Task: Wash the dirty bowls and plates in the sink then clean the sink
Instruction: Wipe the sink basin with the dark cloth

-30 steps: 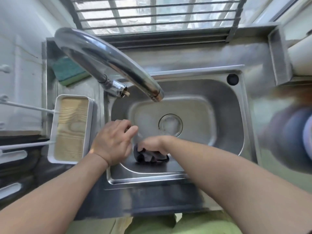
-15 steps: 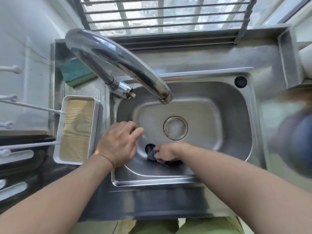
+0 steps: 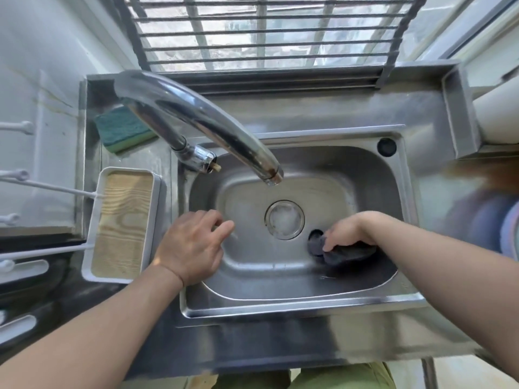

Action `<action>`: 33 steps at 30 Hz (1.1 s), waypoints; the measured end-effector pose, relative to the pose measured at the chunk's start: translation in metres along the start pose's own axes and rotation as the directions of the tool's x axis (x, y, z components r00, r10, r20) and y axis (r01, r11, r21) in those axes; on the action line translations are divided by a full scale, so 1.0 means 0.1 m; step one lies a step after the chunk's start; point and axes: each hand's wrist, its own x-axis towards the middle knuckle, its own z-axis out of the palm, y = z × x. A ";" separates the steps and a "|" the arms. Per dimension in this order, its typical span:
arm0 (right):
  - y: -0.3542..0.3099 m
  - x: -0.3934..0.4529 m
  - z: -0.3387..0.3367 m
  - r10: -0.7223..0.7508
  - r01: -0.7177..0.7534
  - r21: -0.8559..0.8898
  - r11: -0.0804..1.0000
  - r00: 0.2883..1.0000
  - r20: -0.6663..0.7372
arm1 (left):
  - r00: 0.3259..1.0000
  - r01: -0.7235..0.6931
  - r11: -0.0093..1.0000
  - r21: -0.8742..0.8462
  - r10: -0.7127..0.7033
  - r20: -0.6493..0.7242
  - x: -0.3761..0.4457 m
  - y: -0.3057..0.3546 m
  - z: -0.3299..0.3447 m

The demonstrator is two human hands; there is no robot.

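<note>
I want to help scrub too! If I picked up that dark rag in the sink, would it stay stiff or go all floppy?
Probably floppy: the dark rag bunches and folds under the right hand gripping it. It looks thin, so likely light, though maybe heavier if soaked; wetness is hard to tell here. It shouldn't roll, since it lies crumpled against the sink floor.

The steel sink sat wet with no dishes in it, a dark cloth bunched against its near-right slope beside the drain.
</note>
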 end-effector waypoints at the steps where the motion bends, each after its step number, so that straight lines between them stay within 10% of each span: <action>1: -0.06 0.06 0.15 -0.011 0.012 -0.082 0.997 1.000 0.009 | 1.000 0.000 1.000 0.000 0.000 -0.002 0.00 0.00 0.00; 10: -1.60 0.44 1.08 -0.390 0.401 0.207 0.892 0.916 -0.096 | 0.999 -0.010 1.000 -0.023 0.009 -0.037 0.00 0.00 0.01; 17: -2.41 0.72 0.51 -0.303 0.516 0.214 0.830 0.738 -0.603 | 1.000 0.004 1.000 -0.020 -0.005 -0.030 0.02 -0.01 0.05; 23: -2.04 1.26 -0.33 -0.011 0.208 0.252 0.945 0.790 -0.613 | 1.000 -0.001 1.000 -0.006 0.001 -0.015 0.02 -0.01 0.02; 26: -1.40 0.83 -0.60 0.337 0.113 0.478 0.871 0.570 -0.749 | 1.000 -0.009 1.000 -0.001 0.009 -0.013 0.02 0.00 0.00; 33: -0.21 0.30 -0.45 0.256 -0.184 0.179 0.967 0.637 -0.727 | 1.000 -0.007 1.000 -0.002 0.007 -0.002 0.02 0.02 -0.04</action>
